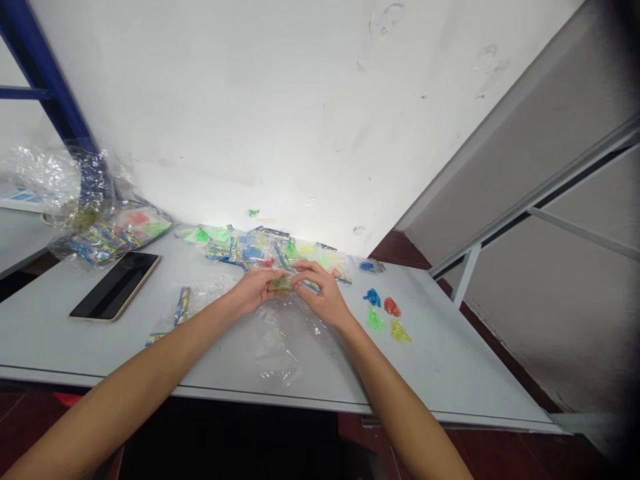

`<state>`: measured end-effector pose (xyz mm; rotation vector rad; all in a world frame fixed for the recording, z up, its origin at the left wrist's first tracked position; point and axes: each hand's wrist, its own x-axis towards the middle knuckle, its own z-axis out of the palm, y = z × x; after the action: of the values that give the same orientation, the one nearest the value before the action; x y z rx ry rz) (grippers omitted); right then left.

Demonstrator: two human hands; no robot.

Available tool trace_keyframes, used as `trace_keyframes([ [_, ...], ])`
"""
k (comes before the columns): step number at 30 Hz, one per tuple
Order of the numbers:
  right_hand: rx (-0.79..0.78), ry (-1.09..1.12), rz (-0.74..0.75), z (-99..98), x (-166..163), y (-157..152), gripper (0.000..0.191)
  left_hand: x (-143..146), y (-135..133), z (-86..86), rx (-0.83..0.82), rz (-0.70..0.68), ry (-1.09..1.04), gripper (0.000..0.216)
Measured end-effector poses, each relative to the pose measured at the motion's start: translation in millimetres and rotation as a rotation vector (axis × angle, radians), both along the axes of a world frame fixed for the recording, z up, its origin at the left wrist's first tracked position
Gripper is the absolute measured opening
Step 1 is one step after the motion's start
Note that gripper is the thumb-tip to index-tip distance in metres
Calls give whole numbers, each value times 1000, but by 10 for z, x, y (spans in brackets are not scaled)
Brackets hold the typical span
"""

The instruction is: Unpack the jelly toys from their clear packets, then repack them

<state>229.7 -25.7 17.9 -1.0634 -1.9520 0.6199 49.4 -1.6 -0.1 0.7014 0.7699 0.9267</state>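
My left hand (255,288) and my right hand (320,292) meet at the middle of the grey table (450,373). Both pinch a small clear packet (281,283) with a greenish-yellow toy inside. The fingers of each hand are closed on its ends. Just behind them lies a row of similar packets (260,250) with colourful header cards. Empty clear wrappers (280,347) lie on the table below my hands.
Loose jelly toys lie to the right: blue (373,297), red (392,307), green (375,321), yellow (400,331). A phone (116,285) lies face up on the left. A bag of more packets (110,233) sits far left by a blue post (45,73).
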Motion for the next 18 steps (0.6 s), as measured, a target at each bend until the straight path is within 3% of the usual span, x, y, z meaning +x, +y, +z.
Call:
trace_keyframes([
  [13, 50, -103, 11, -35, 20, -2, 21, -21, 25, -20, 35, 74, 50, 10],
  [18, -65, 66, 19, 13, -8, -6, 18, -18, 25, -38, 87, 30, 29, 14],
])
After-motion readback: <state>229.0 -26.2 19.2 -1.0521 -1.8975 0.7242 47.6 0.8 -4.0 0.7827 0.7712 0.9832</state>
